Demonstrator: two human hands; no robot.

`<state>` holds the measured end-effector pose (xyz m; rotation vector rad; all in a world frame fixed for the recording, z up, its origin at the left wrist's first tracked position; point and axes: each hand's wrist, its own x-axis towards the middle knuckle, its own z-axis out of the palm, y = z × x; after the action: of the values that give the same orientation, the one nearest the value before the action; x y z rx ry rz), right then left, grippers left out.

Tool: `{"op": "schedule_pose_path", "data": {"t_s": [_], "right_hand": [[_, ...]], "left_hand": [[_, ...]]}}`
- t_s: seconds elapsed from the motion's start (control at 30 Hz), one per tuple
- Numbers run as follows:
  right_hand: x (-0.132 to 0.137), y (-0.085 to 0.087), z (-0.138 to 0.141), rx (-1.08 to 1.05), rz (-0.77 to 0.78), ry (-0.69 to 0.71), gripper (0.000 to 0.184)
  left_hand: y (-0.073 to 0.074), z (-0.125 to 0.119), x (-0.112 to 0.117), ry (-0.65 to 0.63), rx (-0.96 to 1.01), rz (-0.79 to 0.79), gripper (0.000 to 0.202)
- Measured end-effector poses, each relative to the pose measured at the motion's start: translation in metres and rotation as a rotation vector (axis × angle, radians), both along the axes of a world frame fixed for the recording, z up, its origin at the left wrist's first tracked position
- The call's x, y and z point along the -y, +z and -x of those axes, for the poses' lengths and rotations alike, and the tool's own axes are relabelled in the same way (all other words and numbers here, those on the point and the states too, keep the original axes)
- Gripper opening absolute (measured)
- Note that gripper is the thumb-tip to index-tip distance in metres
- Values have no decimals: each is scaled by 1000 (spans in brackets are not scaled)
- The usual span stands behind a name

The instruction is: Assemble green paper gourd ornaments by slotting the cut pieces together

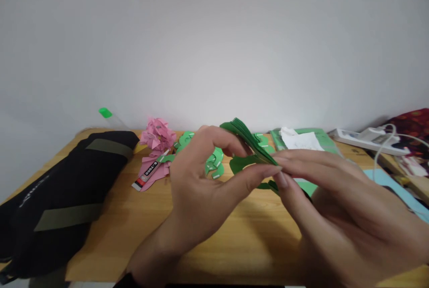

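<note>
Green paper bundle (246,135): held in the air above the table (134,234), between the fingertips of the left hand (201,194) and the right hand (348,216). Many thin layers, fanned at the upper end, slanting down toward the right fingertips. Green flap (239,163): just beneath the bundle, above the left thumb. Left fingers: arched, with a wide hollow behind the tips, tips closed on the paper. Right fingers: pinched tight on the bundle's lower end, thumb tip next to the left thumb tip; contact between thumbs impossible to tell. Another layered green edge (273,186): just below the thumb tips, partly hidden.

Beyond the left fingers: loose green pieces (214,165). Left of the left fingers: crumpled pink paper (157,132) and, nearer, a tube (149,172) marked B-7000 on a pink sheet (163,171). Farther left: black fabric (73,181) with grey bands. Beyond the right fingers: white tissue (301,141) on a green packet (330,143). Farther right: power strip (348,137) and white cable (376,156).
</note>
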<state>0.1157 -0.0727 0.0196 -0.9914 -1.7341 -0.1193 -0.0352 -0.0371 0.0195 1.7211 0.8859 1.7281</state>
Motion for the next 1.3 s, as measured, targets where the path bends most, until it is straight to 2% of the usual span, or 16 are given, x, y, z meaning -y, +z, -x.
{"op": "schedule_pose_path", "data": {"t_s": [0.17,0.27,0.57,0.83,1.17,1.3], "right_hand": [[0,2,-2,-58,85,96,42],[-2,3,-2,-114,134,155,40],[-7,0,-2,-324,327,226,31],[-9,0,-5,-387,410,257,26],[-9,-2,-3,-446,430,281,25],[-10,-2,-3,-491,459,283,24]], "left_hand": [[-1,3,-3,79,-18,13,32],[-3,7,-9,108,-27,77,42],[-3,11,-11,20,-25,209,54],[1,14,-14,-141,-45,241,36],[3,15,-15,-348,43,351,19],[2,14,-14,-339,70,414,15]]}}
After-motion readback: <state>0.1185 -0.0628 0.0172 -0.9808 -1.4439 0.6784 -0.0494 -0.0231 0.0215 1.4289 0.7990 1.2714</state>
